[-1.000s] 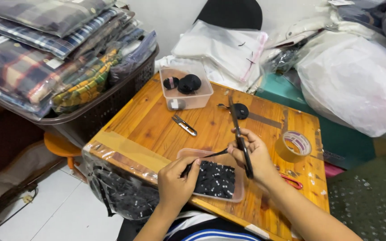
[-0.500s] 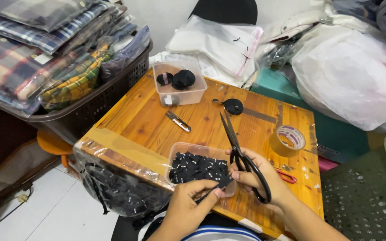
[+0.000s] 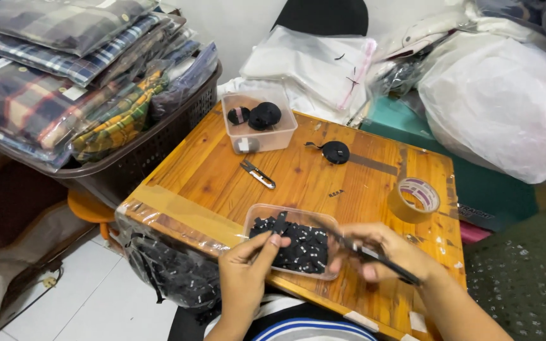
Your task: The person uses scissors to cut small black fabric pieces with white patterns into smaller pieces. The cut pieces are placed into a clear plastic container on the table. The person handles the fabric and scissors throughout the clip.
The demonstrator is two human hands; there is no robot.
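Observation:
My left hand [image 3: 246, 265] pinches a small black strip piece [image 3: 279, 223] over a clear plastic tray [image 3: 261, 212] filled with many small black cut pieces. My right hand [image 3: 390, 251] grips black scissors [image 3: 374, 256], blades pointing left toward the strip, lying nearly flat above the tray's right end. Both hands hover at the near edge of a small wooden table [image 3: 311, 177].
On the table sit a clear tub [image 3: 259, 140] holding black rolls, a black roll of strap [image 3: 335, 152], a small thread snip [image 3: 258, 175] and a roll of tape [image 3: 415, 199]. A basket of folded plaid cloth [image 3: 77, 76] stands left; plastic bags [image 3: 500, 101] pile behind and right.
The scissors have swung from upright to nearly flat in my right hand. My left hand has lifted a black piece at the tray's near edge. The view has shifted slightly.

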